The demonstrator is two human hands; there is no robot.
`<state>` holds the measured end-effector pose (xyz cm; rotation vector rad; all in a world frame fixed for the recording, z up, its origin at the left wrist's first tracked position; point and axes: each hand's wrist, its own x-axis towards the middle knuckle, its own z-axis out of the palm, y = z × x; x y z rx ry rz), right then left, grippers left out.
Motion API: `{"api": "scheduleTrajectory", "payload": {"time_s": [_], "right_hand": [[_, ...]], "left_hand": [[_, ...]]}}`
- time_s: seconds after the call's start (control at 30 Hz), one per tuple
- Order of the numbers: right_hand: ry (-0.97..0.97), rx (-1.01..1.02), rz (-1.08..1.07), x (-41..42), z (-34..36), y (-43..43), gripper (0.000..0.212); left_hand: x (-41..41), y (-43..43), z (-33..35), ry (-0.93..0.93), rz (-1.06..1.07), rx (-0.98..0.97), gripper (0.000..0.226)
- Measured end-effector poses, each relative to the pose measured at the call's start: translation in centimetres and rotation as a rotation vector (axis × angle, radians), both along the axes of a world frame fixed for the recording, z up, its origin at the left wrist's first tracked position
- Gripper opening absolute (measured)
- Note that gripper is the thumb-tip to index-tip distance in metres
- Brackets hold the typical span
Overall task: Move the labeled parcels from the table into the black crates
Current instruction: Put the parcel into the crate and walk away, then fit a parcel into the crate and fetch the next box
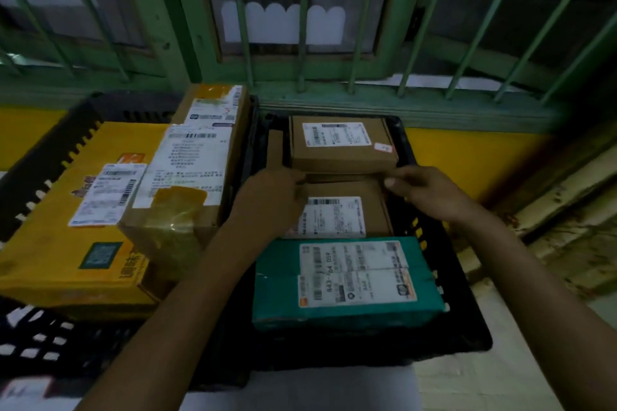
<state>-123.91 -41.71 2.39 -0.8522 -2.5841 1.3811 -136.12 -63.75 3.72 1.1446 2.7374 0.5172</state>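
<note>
Grip, left hand (267, 200): clamped on the flat brown cardboard parcel with a white label (340, 215), fingers curled over its far left corner.
Grip, right hand (424, 190): fingers bent and close together, reaching to that same parcel's far right corner. It's blurred there, so I cannot tell whether it is holding or merely touching.
Held parcel: down inside the right black plastic crate (444, 253), in the middle of a row of three, label up. Both forearms come in over the crate's near end.
Far end of the crate: a second brown cardboard parcel (344, 157) lies with its white label up and a small pale sticker at its near right corner. It sits higher than the middle one, its near edge just beyond the fingertips.
Beside it: a slim brown cardboard piece (275, 147) stands against that far parcel's left side, by the crate wall.
Near end: a teal wrapped parcel (277, 284) lies flat with orange-edged white labels on top, right up against the held parcel's near edge.
Left black slotted crate (50, 157): standing right alongside. It holds a wide yellow carton (50, 243) with a white label. A long brown carton patched with yellow tape (200, 157) lies over the yellow carton's right part and rises above the rim.
Backdrop: a green barred window (300, 43), with a yellow wall band (467, 157) below the sill.
</note>
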Motion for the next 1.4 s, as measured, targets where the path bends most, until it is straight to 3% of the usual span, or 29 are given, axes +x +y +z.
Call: {"api": "scheduleTrajectory", "payload": {"time_s": [0.1,0.2,0.3,0.47,0.7,1.0,1.2,1.4], "right_hand": [[0.258,-0.268,-0.25,3.5,1.1,-0.6,0.017],[0.448,-0.404,-0.445,8.6,2.3,-1.4,0.028],[0.672,-0.424,-0.67,15.9,2.9,-2.6,0.029],[0.846,-0.432,-1.028,31.4,1.9,-5.0,0.031],[0.97,-0.402,-1.266,56.4,0.9,-10.7,0.062],[1.107,-0.252,-1.636,84.2,-0.8,-19.0,0.061],[1.18,-0.187,-1.777,94.6,-2.6,-20.1,0.062],[1.161,-0.122,-1.908,105.7,-4.1,-15.7,0.062]], "left_hand": [[1.7,0.7,2.8,-0.147,-0.035,0.438,0.029],[6.5,2.3,4.9,-0.471,-0.177,0.869,0.021],[13.6,4.6,5.3,-0.77,-0.313,1.001,0.026],[28.0,8.6,4.2,-1.056,-0.418,0.817,0.039],[51.6,11.8,0.7,-1.365,-0.55,0.507,0.043],[76.9,13.3,-3.3,-1.415,-0.778,0.227,0.05],[89.1,16.2,-4.6,-1.511,-0.889,0.101,0.05],[103.3,21.9,-6.2,-1.549,-0.972,-0.017,0.052]]}}
